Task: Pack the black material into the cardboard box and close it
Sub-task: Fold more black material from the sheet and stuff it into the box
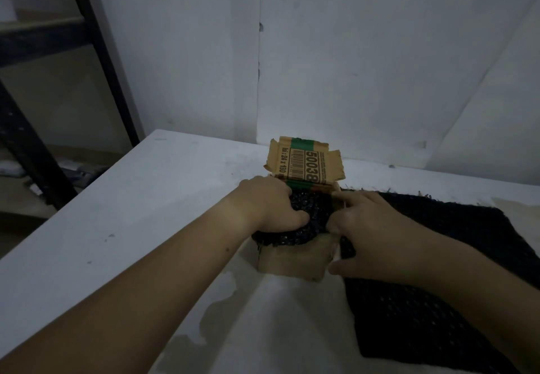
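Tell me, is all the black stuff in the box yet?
Not yet. Some black material is already bunched in the cardboard box. The left hand presses that bunch down, and the right hand is at the box's right edge. A big part still lies spread on the table to the right. The box's lid flap stands open, so closing is left.

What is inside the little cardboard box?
Bunched black mesh material fills the small brown cardboard box, pressed by the left hand. Anything underneath is covered.

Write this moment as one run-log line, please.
left hand: pressing black mesh into cardboard box | right hand: steadying box | flap: open
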`<state>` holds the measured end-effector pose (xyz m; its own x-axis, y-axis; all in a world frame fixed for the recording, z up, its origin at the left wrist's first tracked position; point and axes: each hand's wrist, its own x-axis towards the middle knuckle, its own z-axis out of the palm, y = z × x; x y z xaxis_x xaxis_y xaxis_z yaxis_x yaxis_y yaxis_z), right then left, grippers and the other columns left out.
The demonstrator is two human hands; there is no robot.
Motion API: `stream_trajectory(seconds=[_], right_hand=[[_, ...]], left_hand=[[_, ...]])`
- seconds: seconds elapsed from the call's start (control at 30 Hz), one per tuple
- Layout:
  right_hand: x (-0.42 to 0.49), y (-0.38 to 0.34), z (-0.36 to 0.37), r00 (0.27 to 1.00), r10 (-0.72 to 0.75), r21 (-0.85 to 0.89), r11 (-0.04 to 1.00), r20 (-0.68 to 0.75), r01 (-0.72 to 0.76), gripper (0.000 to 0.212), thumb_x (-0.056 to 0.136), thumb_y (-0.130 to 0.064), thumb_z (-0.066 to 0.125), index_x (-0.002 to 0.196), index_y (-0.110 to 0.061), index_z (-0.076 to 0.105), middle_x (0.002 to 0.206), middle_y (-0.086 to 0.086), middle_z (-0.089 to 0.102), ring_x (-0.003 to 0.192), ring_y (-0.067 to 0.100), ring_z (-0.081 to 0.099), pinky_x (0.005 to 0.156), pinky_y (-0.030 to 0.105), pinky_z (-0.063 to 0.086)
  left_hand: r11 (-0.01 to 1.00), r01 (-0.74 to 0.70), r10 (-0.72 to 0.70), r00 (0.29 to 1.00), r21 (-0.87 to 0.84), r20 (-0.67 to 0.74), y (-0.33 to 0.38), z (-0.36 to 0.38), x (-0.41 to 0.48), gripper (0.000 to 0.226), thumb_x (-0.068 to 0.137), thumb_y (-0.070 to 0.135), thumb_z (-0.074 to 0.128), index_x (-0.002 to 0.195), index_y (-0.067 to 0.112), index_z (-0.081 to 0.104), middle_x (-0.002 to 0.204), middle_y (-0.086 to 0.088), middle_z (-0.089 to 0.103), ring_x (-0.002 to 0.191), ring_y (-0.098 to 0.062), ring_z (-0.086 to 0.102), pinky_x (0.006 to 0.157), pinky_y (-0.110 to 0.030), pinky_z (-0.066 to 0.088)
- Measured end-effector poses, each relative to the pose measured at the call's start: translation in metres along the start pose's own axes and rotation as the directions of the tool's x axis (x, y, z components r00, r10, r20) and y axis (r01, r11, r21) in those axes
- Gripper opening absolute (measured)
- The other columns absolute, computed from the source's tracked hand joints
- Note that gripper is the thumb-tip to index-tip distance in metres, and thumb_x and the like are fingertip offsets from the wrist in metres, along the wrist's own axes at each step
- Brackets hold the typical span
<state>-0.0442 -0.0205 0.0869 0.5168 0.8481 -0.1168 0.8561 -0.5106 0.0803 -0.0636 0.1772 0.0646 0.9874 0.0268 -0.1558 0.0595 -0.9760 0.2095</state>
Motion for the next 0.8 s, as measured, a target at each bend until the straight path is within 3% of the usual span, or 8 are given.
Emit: stream_trajectory(seconds=[0.1,0.17,0.27,0.37,0.43,0.53,0.7,0.8], right_hand=[[0.010,-0.005,0.005,0.997,0.065,-0.065,0.996,0.048,-0.062,0.029,0.081,-0.048,0.059,0.064,-0.027,0.046,0.085,-0.011,0.056,0.148,0.022,0.016,0.118,0.041,0.010],[0.014,-0.005,0.004,0.998,0.062,-0.062,0.996,0.033,-0.060,0.029,0.080,-0.046,0.057,0.061,-0.027,0.044,0.082,-0.012,0.053,0.147,0.021,0.019,0.116,0.040,0.011],[0.004,0.001,0.001,0.993,0.051,0.047,0.998,-0.104,-0.047,0.021,0.078,-0.049,0.059,0.083,-0.030,0.066,0.095,-0.016,0.062,0.138,0.015,0.029,0.111,0.035,0.020],[-0.005,0.000,-0.003,0.955,0.072,0.242,0.970,-0.288,0.000,0.024,0.077,-0.051,0.070,0.097,-0.039,0.067,0.104,-0.021,0.063,0.127,0.009,0.038,0.102,0.033,0.033],[-0.005,-0.006,-0.001,0.958,0.084,0.298,0.955,-0.273,0.001,0.021,0.080,-0.048,0.069,0.100,-0.041,0.067,0.106,-0.020,0.061,0.122,0.006,0.040,0.098,0.030,0.036],[-0.003,-0.013,0.006,0.983,0.085,0.236,0.971,-0.165,-0.045,0.017,0.088,-0.041,0.062,0.105,-0.040,0.066,0.104,-0.018,0.061,0.114,0.009,0.038,0.096,0.032,0.028],[0.004,-0.019,0.013,0.993,0.103,0.172,0.981,-0.049,-0.093,0.014,0.091,-0.035,0.053,0.083,-0.029,0.062,0.091,-0.011,0.059,0.107,0.016,0.031,0.094,0.036,0.021],[0.012,-0.021,0.011,0.993,0.113,0.151,0.982,-0.010,-0.111,0.025,0.087,-0.039,0.055,0.066,-0.026,0.049,0.081,-0.009,0.051,0.105,0.019,0.034,0.097,0.039,0.024]], left_hand=[[1.000,-0.011,0.011,1.000,0.015,0.005,0.000,-0.007,-0.007,0.040,0.087,0.060,0.051,0.097,0.023,0.063,0.101,0.000,0.063,0.095,-0.022,0.061,0.083,-0.036,0.049],[0.997,-0.069,0.072,0.989,0.027,-0.129,-0.004,-0.014,-0.018,0.039,0.089,0.056,0.053,0.109,0.025,0.062,0.109,0.003,0.062,0.099,-0.020,0.060,0.086,-0.036,0.047],[0.984,-0.173,0.150,0.938,-0.045,-0.313,-0.020,-0.020,-0.046,0.033,0.086,0.051,0.060,0.109,0.026,0.061,0.109,0.009,0.059,0.096,-0.014,0.057,0.086,-0.034,0.048],[0.969,-0.203,0.165,0.954,-0.137,-0.251,-0.038,-0.016,-0.066,0.032,0.080,0.049,0.062,0.107,0.032,0.064,0.119,0.015,0.053,0.105,-0.010,0.055,0.092,-0.035,0.048],[0.966,-0.198,0.164,0.966,-0.163,-0.200,-0.043,-0.012,-0.068,0.029,0.084,0.044,0.066,0.112,0.035,0.066,0.130,0.017,0.044,0.117,-0.008,0.049,0.099,-0.032,0.046],[0.962,-0.207,0.176,0.969,-0.180,-0.175,-0.042,-0.009,-0.064,0.024,0.093,0.038,0.064,0.116,0.034,0.069,0.138,0.015,0.035,0.127,-0.005,0.039,0.101,-0.021,0.038],[0.956,-0.192,0.158,0.974,-0.222,-0.164,-0.036,-0.010,-0.059,0.018,0.093,0.033,0.065,0.109,0.031,0.073,0.129,0.010,0.037,0.123,-0.007,0.039,0.101,-0.023,0.039],[0.954,-0.081,0.059,0.995,-0.288,-0.082,-0.028,-0.022,-0.053,0.037,0.087,0.031,0.072,0.120,0.031,0.057,0.125,0.008,0.040,0.113,-0.011,0.047,0.089,-0.021,0.043]])
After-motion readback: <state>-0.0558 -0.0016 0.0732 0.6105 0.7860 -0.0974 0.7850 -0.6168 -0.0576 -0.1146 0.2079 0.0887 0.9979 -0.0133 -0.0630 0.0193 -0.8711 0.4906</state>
